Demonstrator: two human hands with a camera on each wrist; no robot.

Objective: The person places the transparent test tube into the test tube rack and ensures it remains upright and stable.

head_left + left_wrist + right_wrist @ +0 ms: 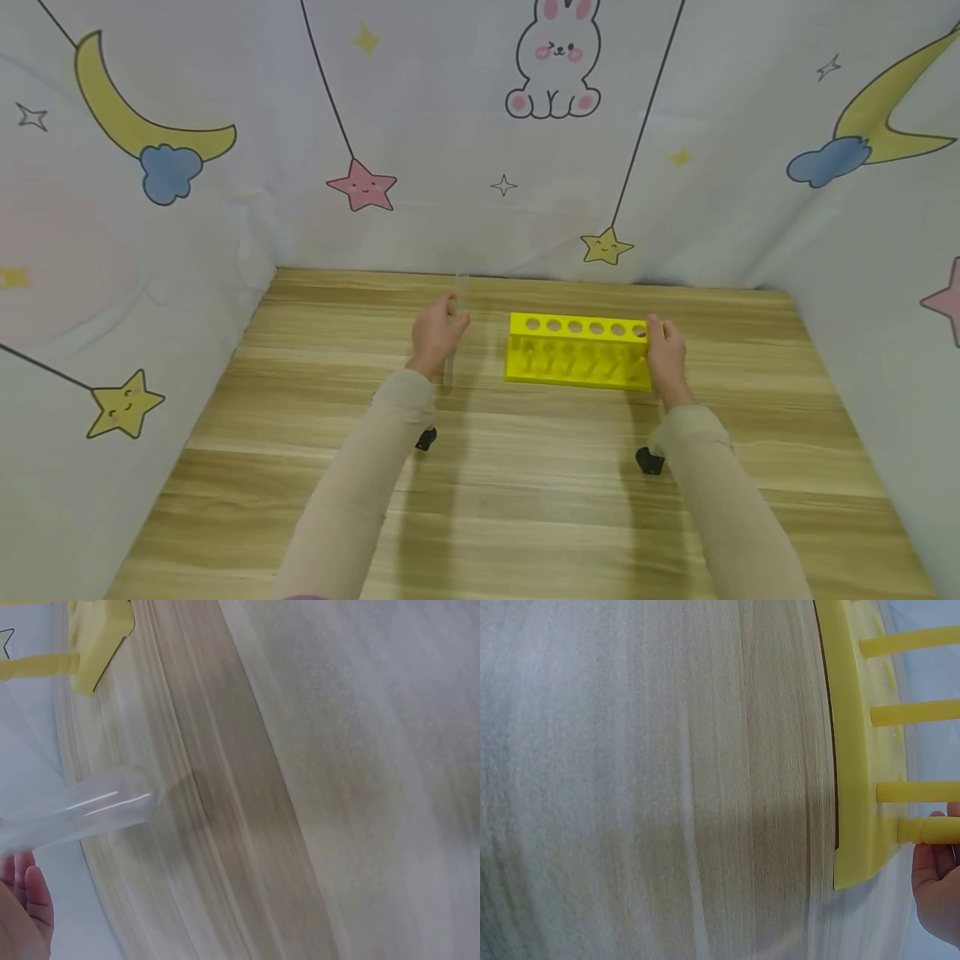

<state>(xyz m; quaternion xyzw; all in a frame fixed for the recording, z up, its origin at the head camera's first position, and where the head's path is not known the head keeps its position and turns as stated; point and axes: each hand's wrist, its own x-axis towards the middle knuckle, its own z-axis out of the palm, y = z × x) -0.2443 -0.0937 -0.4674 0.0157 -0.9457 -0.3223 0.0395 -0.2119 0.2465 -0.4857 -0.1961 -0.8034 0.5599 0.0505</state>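
Note:
A clear test tube [450,368] stands nearly upright in my left hand [437,335], its thumb and fingers pinching the upper part. In the left wrist view the rounded bottom of the test tube [112,801] hangs over the wood, with the left hand [26,907] at the edge. To the right is a yellow test tube rack [577,375] with a row of round holes along its top and pegs below. My right hand [666,354] grips the rack's right end. Up close, the right hand [939,889] wraps the end post of the rack [851,772].
Both things are on or over a wood-grain tabletop [525,500]. White cloth [450,108] printed with moons, stars and a rabbit encloses the table at the back and both sides. Small black devices [649,461] sit under the wrists.

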